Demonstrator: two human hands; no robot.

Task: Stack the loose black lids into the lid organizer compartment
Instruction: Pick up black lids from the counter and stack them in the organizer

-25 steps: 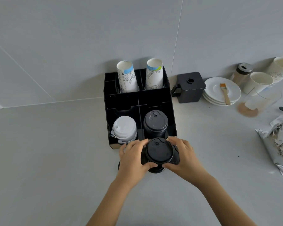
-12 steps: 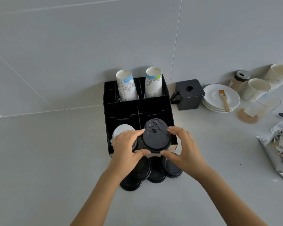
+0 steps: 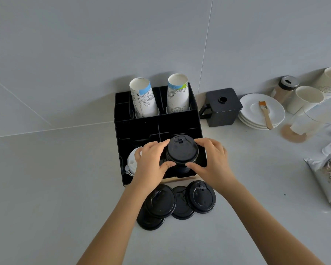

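A black organizer [image 3: 157,127] stands against the wall. In its front right compartment sits a stack of black lids [image 3: 182,152]. My left hand [image 3: 151,165] and my right hand [image 3: 212,163] both curl around the top of that stack, fingers and thumbs on its rim. Several loose black lids [image 3: 200,197] lie overlapping on the counter just in front of the organizer, between my forearms. White lids [image 3: 131,162] fill the front left compartment, partly hidden by my left hand.
Two paper cup stacks [image 3: 178,94] stand in the organizer's back row. To the right are a black square pot [image 3: 222,106], white saucers [image 3: 275,109] with a brush, cups, a shaker and a torn foil bag [image 3: 327,176].
Both hands carried a handful of black lids from the counter forward onto the black stack in the front right compartment. The loose lids beneath them came into sight.
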